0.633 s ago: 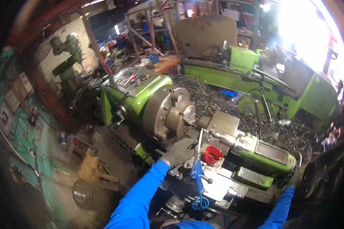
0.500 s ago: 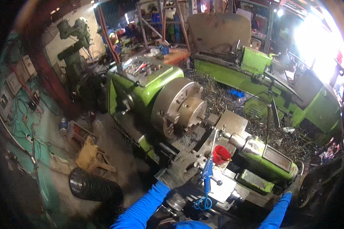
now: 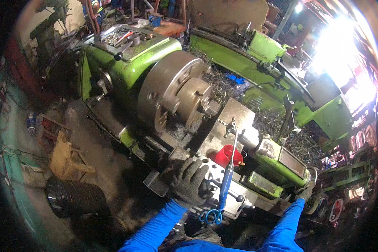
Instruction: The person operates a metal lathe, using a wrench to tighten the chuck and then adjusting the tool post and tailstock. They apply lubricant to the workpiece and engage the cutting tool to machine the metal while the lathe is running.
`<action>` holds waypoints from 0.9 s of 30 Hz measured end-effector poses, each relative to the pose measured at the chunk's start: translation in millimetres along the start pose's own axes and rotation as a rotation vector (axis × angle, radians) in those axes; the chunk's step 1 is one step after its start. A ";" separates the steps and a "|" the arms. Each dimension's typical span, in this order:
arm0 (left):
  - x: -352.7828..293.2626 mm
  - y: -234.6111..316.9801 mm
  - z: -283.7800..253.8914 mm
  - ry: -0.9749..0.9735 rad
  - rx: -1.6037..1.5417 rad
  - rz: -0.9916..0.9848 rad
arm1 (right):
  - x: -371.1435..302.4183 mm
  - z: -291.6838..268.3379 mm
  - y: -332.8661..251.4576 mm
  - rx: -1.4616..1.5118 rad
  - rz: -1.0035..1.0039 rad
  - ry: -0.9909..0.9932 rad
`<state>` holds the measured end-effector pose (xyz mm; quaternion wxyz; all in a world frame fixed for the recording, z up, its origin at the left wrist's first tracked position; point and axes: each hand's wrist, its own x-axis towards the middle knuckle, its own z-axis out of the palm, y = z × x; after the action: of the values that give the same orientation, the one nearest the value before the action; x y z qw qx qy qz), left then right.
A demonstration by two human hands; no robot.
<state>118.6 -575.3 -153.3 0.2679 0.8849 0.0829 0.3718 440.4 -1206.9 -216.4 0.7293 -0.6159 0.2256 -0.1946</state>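
My left hand point(image 3: 188, 182), in a dark glove, lies with fingers spread over the carriage point(image 3: 172, 163) of a green lathe. My gloved right hand point(image 3: 305, 192) is closed on the rim of the handwheel point(image 3: 314, 174) at the end of the tailstock point(image 3: 281, 164); its fingers are partly hidden. Between the hands, a blue air gun point(image 3: 226, 182) with a long thin nozzle leans against a red cup point(image 3: 224, 156) on the carriage. Beyond my left hand is the large round chuck point(image 3: 166, 90), with a smaller stepped metal piece point(image 3: 193, 101) at its front.
Small tools lie on the headstock top point(image 3: 159, 43). Metal shavings point(image 3: 304, 145) heap behind the lathe, before a second green machine point(image 3: 222, 59). A yellow wooden stool point(image 3: 65, 155) and a dark ribbed cylinder point(image 3: 75, 196) stand on the left floor. A person point(image 3: 95, 7) is far back.
My view has swung, so the lathe sits further left and higher. The left hand's fingers now show spread out. My right hand stays at the tailstock handwheel.
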 end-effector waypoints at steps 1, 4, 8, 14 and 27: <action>0.7 -1.2 -1.7 0.001 0.006 0.000 | 1.7 0.4 -3.0 -0.022 -0.020 0.026; -0.7 -3.4 -2.4 -0.034 0.021 -0.004 | 3.4 2.1 4.0 -0.112 -0.161 0.082; -4.8 -6.5 2.9 -0.034 0.052 -0.001 | 0.2 15.5 6.3 -0.122 -0.067 0.100; -10.2 -8.6 9.2 -0.065 0.007 -0.002 | 16.3 -24.4 0.3 -0.198 -0.025 0.138; 2.2 -0.8 3.0 -0.018 0.066 0.016 | 6.5 -4.1 6.7 -0.035 0.016 -0.043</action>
<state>122.4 -575.1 -154.1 0.2365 0.8971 0.0858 0.3632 443.5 -1212.8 -224.1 0.7245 -0.6309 0.2184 -0.1714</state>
